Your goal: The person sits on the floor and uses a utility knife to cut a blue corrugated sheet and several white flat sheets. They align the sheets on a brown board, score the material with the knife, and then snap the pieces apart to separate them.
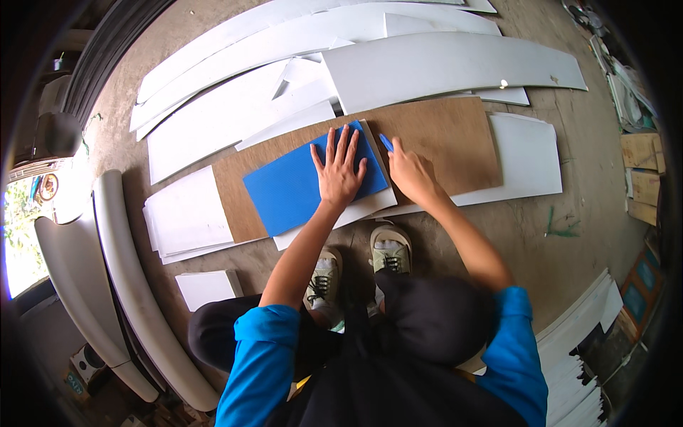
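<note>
My left hand (339,174) lies flat with fingers spread on a blue rectangular sheet (277,198), pressing it down. Under that sheet, the edge of a white sheet (370,205) sticks out at the near and right sides. Both rest at a slant on a long brown wooden board (448,146). Close to the blue sheet's right edge, my right hand (411,171) is closed around a slim blue tool (385,141); whether it is a cutter or a pen, I cannot tell. Its tip points away from me, to the upper left.
White sheets (530,156) lie beneath the board, and large white panels (441,67) cover the floor beyond. A small white stack (208,288) sits by my left knee. Long rolls (135,285) stand at the left. Cut white strips (580,356) lie at lower right, wooden blocks (642,171) farther up.
</note>
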Demonstrator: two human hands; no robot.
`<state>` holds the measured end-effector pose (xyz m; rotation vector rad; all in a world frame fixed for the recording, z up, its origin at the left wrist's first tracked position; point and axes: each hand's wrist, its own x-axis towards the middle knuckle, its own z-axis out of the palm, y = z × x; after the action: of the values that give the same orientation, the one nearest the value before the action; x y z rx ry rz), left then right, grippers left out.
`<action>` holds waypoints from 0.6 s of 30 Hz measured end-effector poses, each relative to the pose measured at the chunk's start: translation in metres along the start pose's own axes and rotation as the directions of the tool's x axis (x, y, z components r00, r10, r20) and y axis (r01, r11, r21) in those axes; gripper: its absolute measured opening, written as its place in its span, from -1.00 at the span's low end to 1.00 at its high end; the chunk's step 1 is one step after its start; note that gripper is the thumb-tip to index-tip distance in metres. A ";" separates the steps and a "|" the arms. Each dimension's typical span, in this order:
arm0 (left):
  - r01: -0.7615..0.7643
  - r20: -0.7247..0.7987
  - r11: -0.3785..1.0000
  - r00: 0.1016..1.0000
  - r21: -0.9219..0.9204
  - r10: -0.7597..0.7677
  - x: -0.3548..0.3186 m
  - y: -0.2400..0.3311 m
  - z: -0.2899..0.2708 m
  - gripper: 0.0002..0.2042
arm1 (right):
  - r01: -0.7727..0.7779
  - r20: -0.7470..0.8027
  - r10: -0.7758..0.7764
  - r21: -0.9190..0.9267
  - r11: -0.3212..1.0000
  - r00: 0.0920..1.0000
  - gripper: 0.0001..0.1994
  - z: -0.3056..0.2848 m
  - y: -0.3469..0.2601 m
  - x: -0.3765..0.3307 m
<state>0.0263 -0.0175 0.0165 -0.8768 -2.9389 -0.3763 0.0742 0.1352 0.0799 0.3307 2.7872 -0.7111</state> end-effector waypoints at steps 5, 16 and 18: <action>-0.004 0.012 0.999 1.000 -0.032 0.005 -0.002 -0.002 0.001 -0.43 | 0.071 -0.061 -0.069 0.033 0.997 0.996 -0.72 0.032 -0.004 0.051; -0.029 -0.028 0.998 0.999 -0.053 0.027 0.000 -0.003 0.002 -0.42 | 0.072 -0.071 -0.083 -0.146 0.987 0.994 -0.81 0.036 -0.016 0.066; -0.026 -0.011 0.999 1.000 -0.019 0.026 -0.001 -0.004 0.004 -0.43 | 0.035 -0.030 -0.039 -0.108 0.994 0.999 -0.81 0.036 -0.015 0.061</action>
<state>0.0249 -0.0206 0.0117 -0.9109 -2.9159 -0.4063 0.0187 0.1136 0.0382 0.2728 2.8553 -0.5664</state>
